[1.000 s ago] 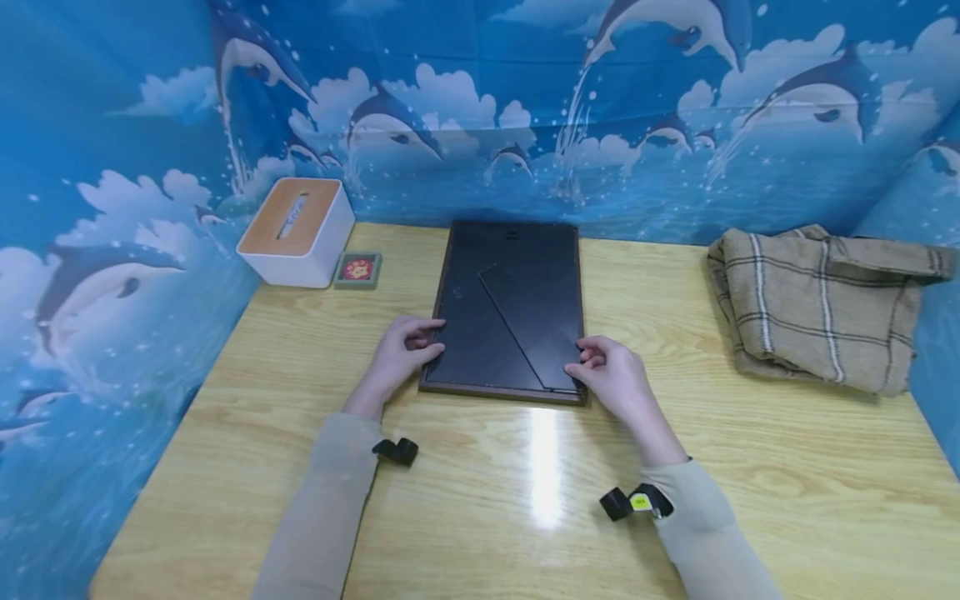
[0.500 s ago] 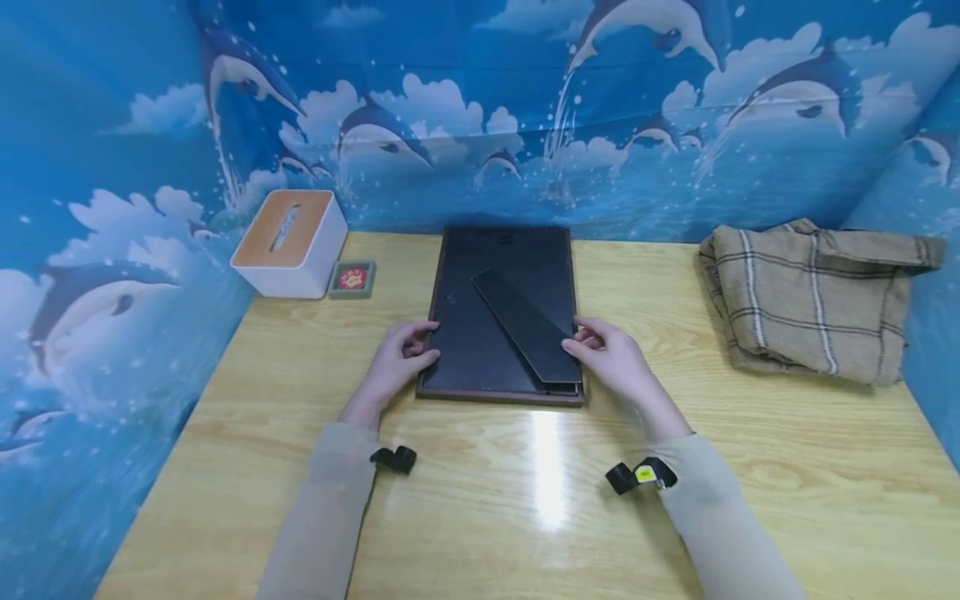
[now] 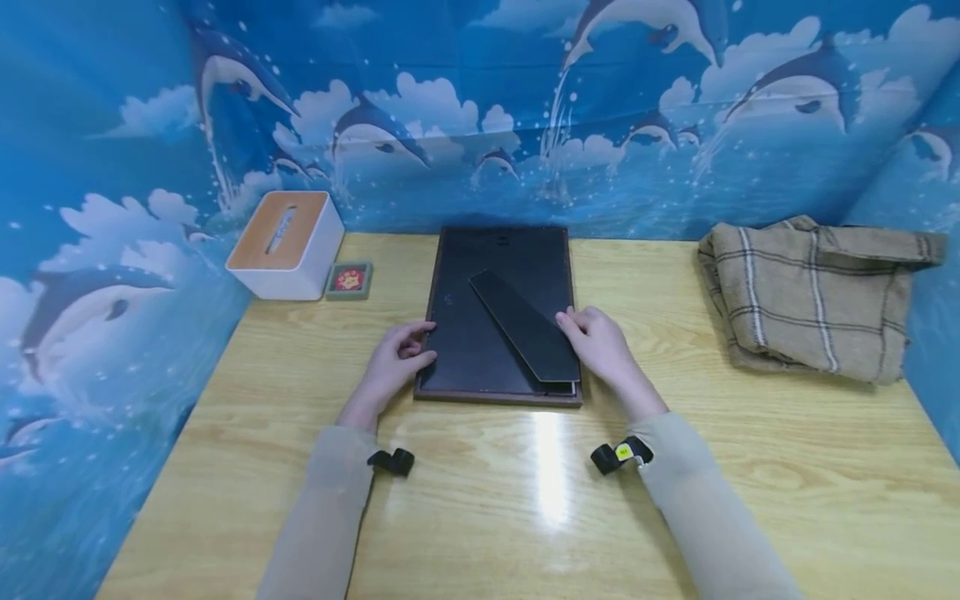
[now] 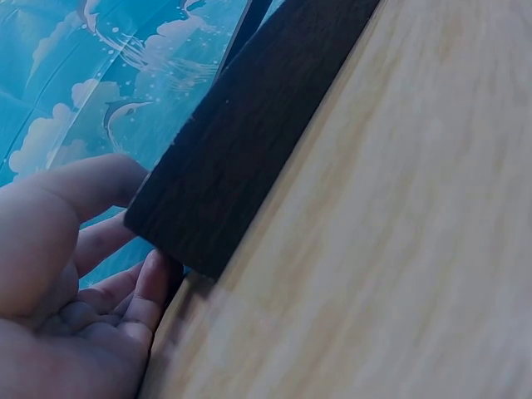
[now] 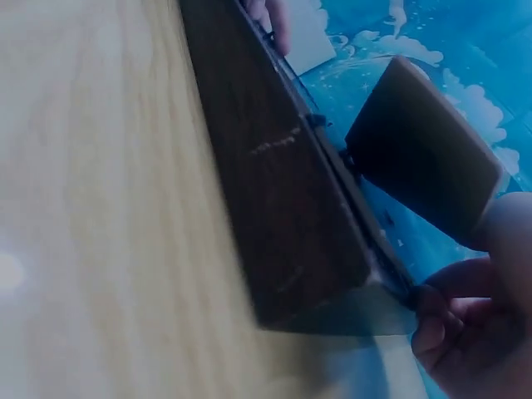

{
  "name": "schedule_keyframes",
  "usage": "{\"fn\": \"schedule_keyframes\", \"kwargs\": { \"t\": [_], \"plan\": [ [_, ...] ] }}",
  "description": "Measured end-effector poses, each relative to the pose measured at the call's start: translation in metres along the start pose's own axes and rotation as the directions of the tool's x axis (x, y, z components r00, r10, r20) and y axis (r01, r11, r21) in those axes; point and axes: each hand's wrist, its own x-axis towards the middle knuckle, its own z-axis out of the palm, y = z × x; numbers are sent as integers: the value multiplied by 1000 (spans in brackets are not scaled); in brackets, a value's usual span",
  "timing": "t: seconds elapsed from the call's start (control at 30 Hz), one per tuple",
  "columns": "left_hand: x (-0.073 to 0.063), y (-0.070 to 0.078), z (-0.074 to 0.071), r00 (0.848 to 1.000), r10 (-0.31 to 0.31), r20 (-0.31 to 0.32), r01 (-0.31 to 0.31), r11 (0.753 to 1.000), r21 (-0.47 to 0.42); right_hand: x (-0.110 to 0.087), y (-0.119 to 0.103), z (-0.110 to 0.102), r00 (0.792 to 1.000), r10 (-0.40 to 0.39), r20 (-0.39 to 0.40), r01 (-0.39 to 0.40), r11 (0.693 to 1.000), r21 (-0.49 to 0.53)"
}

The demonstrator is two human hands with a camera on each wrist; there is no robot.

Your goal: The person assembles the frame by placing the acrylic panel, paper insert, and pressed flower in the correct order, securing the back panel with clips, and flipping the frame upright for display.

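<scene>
A black-backed picture frame (image 3: 465, 325) lies face down on the table, its hinged easel stand (image 3: 525, 329) tilted up from the back along the right side. My left hand (image 3: 393, 360) holds the frame's left edge, thumb on the back and fingers against the side. In the left wrist view, fingers curl at a corner of the dark frame edge (image 4: 249, 133). At the lower right edge, my right hand (image 3: 603, 346) has its thumb against the raised stand. The right wrist view shows the stand (image 5: 424, 158) standing off the frame, with curled fingers (image 5: 428, 332) at the frame's corner.
A white tissue box (image 3: 288, 275) with a wooden lid stands at the back left, beside a small green square tray (image 3: 349, 293) with a red pattern inside. Folded plaid cloth (image 3: 810, 308) lies at the right. A dolphin-print curtain (image 3: 450, 108) borders the wooden table (image 3: 480, 500).
The easel stand, flat against the back one second ago, has lifted off it. My right hand has shifted slightly up along the frame's edge. My left hand keeps its hold.
</scene>
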Motion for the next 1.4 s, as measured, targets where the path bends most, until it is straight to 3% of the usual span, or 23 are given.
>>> {"fn": "schedule_keyframes", "kwargs": {
  "t": [0.1,0.27,0.4,0.57,0.7,0.87,1.0,1.13,1.3,1.4],
  "plan": [
    [-5,10,-4,1000,6,-4,-6,1000,-1,6,-1,-2,1000,-29,10,29,1000,-4],
    [-15,29,-8,1000,5,-4,-5,1000,-15,16,14,-7,999,-24,38,20,995,100],
    [-12,21,-9,1000,-1,-11,1,1000,-19,32,28,-10,999,-17,43,10,988,157],
    [-4,3,-9,1000,10,2,-10,1000,14,56,37,-14,999,-35,17,33,993,115],
    [-3,-1,-7,1000,11,8,-11,1000,4,68,42,-17,1000,-25,10,24,995,92],
    [-4,1,-8,1000,-1,14,1,1000,-17,71,44,-14,1000,-16,17,13,985,171],
    [-4,3,-8,1000,-11,28,12,999,-33,68,40,-9,1000,12,-27,-3,951,311],
    [-4,2,-8,999,-30,23,30,999,-28,70,41,-4,997,44,-63,-16,922,388],
    [-4,0,-9,999,-38,20,39,999,-31,74,49,2,995,14,-94,21,934,356],
    [-4,0,-9,999,-31,19,32,999,-32,75,50,0,998,-3,-70,26,946,322]
  ]
}}
